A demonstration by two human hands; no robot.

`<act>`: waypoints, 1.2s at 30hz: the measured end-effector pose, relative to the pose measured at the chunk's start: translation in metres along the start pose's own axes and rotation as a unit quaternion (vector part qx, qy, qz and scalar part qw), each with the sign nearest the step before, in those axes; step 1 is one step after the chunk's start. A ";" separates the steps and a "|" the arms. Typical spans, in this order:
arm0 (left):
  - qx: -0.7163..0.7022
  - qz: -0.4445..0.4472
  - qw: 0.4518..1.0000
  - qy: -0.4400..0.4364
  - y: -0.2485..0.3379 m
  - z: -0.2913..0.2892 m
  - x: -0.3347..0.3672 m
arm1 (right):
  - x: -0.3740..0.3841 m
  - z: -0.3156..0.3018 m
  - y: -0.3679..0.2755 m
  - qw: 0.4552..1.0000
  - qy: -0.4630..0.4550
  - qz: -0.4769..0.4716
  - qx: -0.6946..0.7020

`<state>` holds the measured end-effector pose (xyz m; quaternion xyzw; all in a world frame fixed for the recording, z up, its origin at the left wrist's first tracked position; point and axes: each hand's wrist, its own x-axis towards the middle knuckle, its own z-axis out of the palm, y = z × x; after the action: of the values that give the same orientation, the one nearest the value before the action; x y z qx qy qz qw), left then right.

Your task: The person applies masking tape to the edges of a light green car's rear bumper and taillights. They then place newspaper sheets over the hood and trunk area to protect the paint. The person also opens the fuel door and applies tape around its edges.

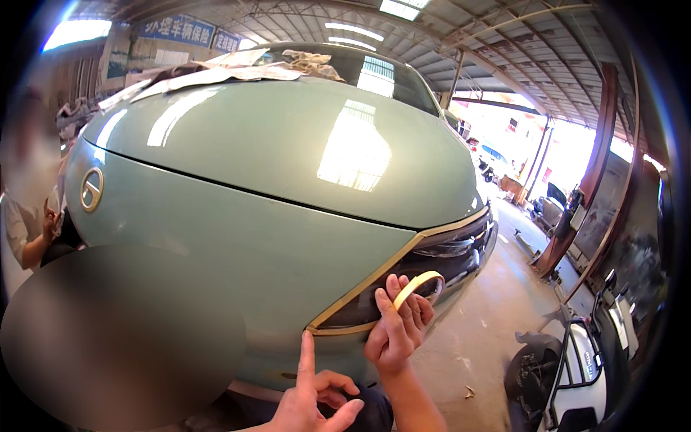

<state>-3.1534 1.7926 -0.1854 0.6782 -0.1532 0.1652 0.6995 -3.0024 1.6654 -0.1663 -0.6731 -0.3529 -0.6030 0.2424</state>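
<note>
A pale green car (281, 158) fills the middle of the view, and yellow masking tape (367, 286) runs along the edge of its dark headlight (450, 248). My right hand (399, 331) is closed on a roll of masking tape (419, 286) in front of the headlight's lower part. My left hand (317, 396) is open, its index finger stretched up to touch the tape at the headlight's pointed lower corner. The thumb and other fingers are loosely bent and apart, holding nothing.
Paper and cloth (230, 70) lie on the bonnet near the windscreen. A white and black scooter (583, 367) stands at the lower right, near a rusty steel post (594, 169). Another person (29, 209) is at the left edge. A blurred patch hides the lower left.
</note>
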 end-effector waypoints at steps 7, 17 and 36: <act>0.012 -0.013 0.999 0.037 0.002 -0.011 -0.011 | 0.003 -0.026 -0.011 0.997 -0.041 0.029 0.060; 0.295 0.125 0.944 0.074 0.007 -0.025 0.001 | -0.008 -0.088 -0.047 0.957 -0.185 -0.080 0.207; 0.535 0.109 0.837 -0.032 0.045 0.005 0.076 | 0.056 -0.043 0.081 0.999 0.038 0.029 0.023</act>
<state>-3.1048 1.7907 -0.1113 0.9307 -0.1357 0.2748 0.1996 -2.9667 1.5919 -0.0968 -0.6538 -0.3373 -0.6127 0.2886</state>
